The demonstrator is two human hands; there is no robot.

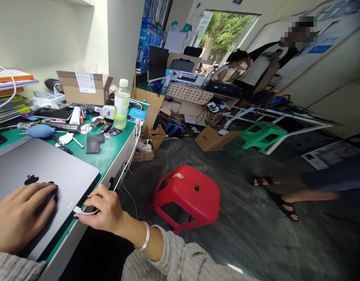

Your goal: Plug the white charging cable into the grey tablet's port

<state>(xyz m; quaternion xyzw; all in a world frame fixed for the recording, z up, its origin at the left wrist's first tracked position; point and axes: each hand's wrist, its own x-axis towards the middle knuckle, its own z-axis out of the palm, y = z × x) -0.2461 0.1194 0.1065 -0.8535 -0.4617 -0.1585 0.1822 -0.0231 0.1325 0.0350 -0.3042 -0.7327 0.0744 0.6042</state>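
A grey tablet [77,171] with an apple logo lies back side up at the edge of the green-topped workbench. My left hand [23,214] rests on its back, fingers stretched out and holding nothing. My right hand [105,208], with a silver bangle on the wrist, pinches a white charging cable [88,212]. The cable's plug points at the tablet's near-right edge, where a few small dots show. Whether the plug sits in a port, I cannot tell. From my right hand the cable runs up along the bench edge.
Behind the tablet are a blue air blower [41,130], pliers [62,145], a drink bottle [122,103] and a cardboard box [83,89]. On the floor stand a red stool [194,191] and a green stool [257,134]. Other people are at the right.
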